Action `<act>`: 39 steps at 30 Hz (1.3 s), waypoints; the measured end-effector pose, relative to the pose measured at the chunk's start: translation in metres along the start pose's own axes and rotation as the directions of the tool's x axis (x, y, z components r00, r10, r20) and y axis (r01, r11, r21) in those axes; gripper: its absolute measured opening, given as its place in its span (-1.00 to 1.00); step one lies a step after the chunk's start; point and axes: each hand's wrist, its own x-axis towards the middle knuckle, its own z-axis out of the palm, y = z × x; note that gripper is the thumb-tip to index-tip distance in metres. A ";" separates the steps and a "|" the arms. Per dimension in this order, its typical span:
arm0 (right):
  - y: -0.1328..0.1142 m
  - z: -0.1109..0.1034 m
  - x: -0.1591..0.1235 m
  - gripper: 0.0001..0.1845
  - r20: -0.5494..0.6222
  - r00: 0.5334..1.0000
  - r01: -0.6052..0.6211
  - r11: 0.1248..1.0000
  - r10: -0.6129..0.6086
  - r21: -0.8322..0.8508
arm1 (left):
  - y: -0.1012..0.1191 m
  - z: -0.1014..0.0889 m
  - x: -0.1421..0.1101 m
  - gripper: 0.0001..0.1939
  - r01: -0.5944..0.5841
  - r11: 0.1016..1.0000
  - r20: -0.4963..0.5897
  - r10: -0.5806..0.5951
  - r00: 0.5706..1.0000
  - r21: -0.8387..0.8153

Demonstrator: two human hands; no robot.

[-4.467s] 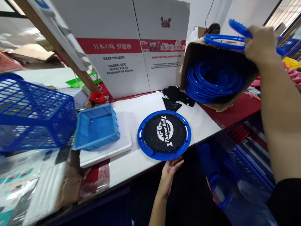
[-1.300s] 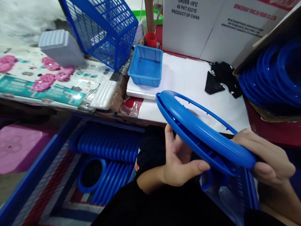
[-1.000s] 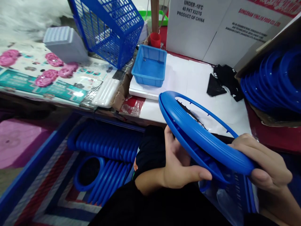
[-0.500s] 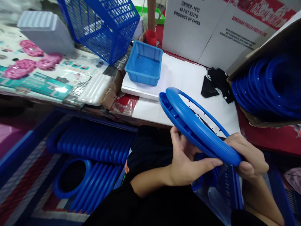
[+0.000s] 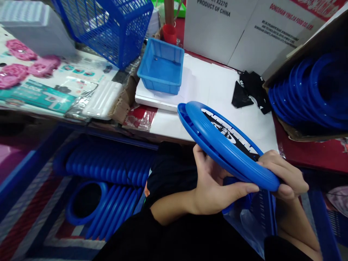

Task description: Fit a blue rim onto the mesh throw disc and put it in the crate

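A blue frisbee (image 5: 217, 136) made of two plastic rings is held tilted above the near edge of the table. Its rings gape apart at the left end and meet at the right. Black cloth with white print (image 5: 225, 135) shows in its centre opening. My left hand (image 5: 214, 188) grips the lower rim, thumb along the near side and fingers underneath, partly hidden. My right hand (image 5: 285, 175) is closed round the right end, pinching both rings together. Past the frisbee, black cloth pieces (image 5: 251, 92) lie on the white table sheet (image 5: 214, 81).
Blue rings (image 5: 296, 94) fill a carton at the right. A light-blue bin (image 5: 161, 69) sits on a white slab, near a blue basket (image 5: 108, 32) and a white printed carton (image 5: 236, 32). Below the table, a crate holds rows of blue rings (image 5: 108, 163).
The frisbee has turned slightly, so the printed black cloth inside it now shows much more. Both hands keep their grip. The whole view has shifted a little.
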 end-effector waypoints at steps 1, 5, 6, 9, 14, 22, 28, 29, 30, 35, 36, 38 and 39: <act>-0.001 0.001 0.004 -0.44 -0.009 0.999 0.051 0.999 -0.051 -0.005 | 0.000 0.000 0.000 0.22 0.011 1.000 0.000 -0.011 1.000 0.008; -0.005 0.004 0.016 -0.45 -0.015 0.994 0.110 0.993 -0.110 -0.045 | 0.001 -0.002 0.000 0.21 0.012 1.000 0.033 -0.013 0.999 0.010; -0.006 0.004 0.018 -0.45 -0.017 0.993 0.114 0.992 -0.115 -0.049 | 0.001 -0.003 0.000 0.19 0.003 1.000 0.039 -0.003 0.999 0.007; -0.007 0.004 0.021 -0.45 -0.009 0.992 0.128 0.990 -0.129 -0.066 | 0.002 -0.004 0.000 0.17 -0.024 1.000 0.037 0.024 0.999 0.009; -0.009 0.005 0.024 -0.45 -0.005 0.992 0.126 0.989 -0.127 -0.076 | 0.002 -0.007 -0.001 0.17 -0.004 0.999 0.035 0.003 0.999 0.049; -0.010 0.008 0.026 -0.44 -0.041 0.992 0.113 0.988 -0.118 -0.102 | 0.003 -0.012 -0.003 0.20 0.001 0.998 0.026 -0.003 1.000 0.061; -0.009 0.006 0.031 -0.43 0.012 0.989 0.148 0.987 -0.148 -0.055 | 0.002 -0.010 -0.004 0.26 -0.012 0.998 0.035 0.010 0.999 0.056; -0.009 0.006 0.031 -0.43 0.012 0.989 0.148 0.988 -0.147 -0.045 | 0.002 -0.010 -0.005 0.26 -0.010 0.998 0.035 0.008 0.999 0.056; -0.009 0.006 0.031 -0.43 0.010 0.989 0.147 0.988 -0.147 -0.036 | 0.001 -0.010 -0.005 0.27 -0.006 0.999 0.032 0.005 0.999 0.054; -0.009 0.004 0.030 -0.44 0.023 0.989 0.148 0.988 -0.148 -0.042 | -0.002 -0.012 -0.007 0.33 -0.020 0.999 0.042 0.018 0.999 0.049; -0.009 0.003 0.030 -0.45 0.030 0.988 0.151 0.987 -0.150 -0.047 | -0.002 -0.013 -0.008 0.32 -0.024 0.999 0.042 0.022 0.999 0.048; -0.010 0.002 0.030 -0.44 0.045 0.989 0.147 0.988 -0.144 -0.058 | -0.003 -0.014 -0.009 0.31 -0.019 0.999 0.034 0.017 0.999 0.051; -0.010 0.002 0.030 -0.44 0.054 0.988 0.146 0.988 -0.143 -0.059 | -0.004 -0.015 -0.009 0.32 -0.011 0.998 0.028 0.009 1.000 0.054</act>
